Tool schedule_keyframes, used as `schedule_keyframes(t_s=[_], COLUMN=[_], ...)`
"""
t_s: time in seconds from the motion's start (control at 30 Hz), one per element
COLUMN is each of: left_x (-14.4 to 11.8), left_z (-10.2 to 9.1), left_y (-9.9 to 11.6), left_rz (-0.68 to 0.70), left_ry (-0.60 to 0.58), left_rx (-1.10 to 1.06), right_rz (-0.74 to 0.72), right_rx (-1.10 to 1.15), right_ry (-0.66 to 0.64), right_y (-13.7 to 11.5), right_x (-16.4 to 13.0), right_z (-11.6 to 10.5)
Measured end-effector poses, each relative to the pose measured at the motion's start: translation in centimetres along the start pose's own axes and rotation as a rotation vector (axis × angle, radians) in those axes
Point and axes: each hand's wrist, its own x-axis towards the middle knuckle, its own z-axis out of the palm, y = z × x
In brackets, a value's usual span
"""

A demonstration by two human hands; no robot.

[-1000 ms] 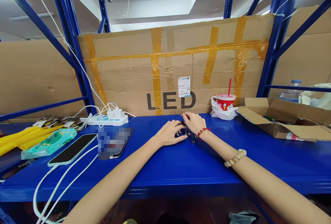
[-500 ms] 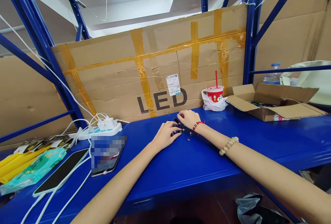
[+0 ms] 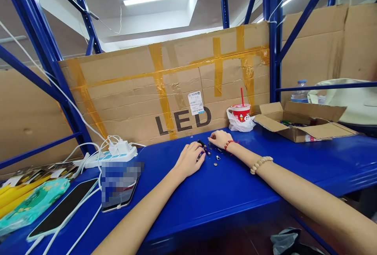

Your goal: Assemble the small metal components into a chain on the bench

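Blue shelf top (image 3: 224,192) bears scattered small parts (image 3: 216,161) unsorted; left hand (image 3: 188,160) curls over a dark cylinder (image 3: 204,147), right hand (image 3: 219,139) pinches pieces.

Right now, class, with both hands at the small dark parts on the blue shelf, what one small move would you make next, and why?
Probably close the left hand on the dark cylinder at its fingertips. Several small parts lie loose on the blue shelf between the hands, and the right hand rests curled over others. What the parts are is too small to tell.
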Motion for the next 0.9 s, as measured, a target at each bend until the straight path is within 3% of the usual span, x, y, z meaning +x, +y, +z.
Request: schedule_keyframes(t_s=[0.3, 0.63, 0.9], left_x=[-0.2, -0.1, -0.2], left_z=[0.1, 0.2, 0.1], left_y=[-0.2, -0.3, -0.3], left_rz=[-0.008, -0.041, -0.062], left_ry=[-0.075, -0.1, -0.114], left_rx=[0.025, -0.004, -0.009], right_rz=[-0.028, 0.05, 0.019], right_rx=[0.066, 0.179, 0.188], right_ry=[-0.075, -0.037, -0.04], right_y=[-1.5, -1.9, -2.1], right_x=[-1.3, -1.8, -1.7], right_z=[0.1, 0.1, 0.0])
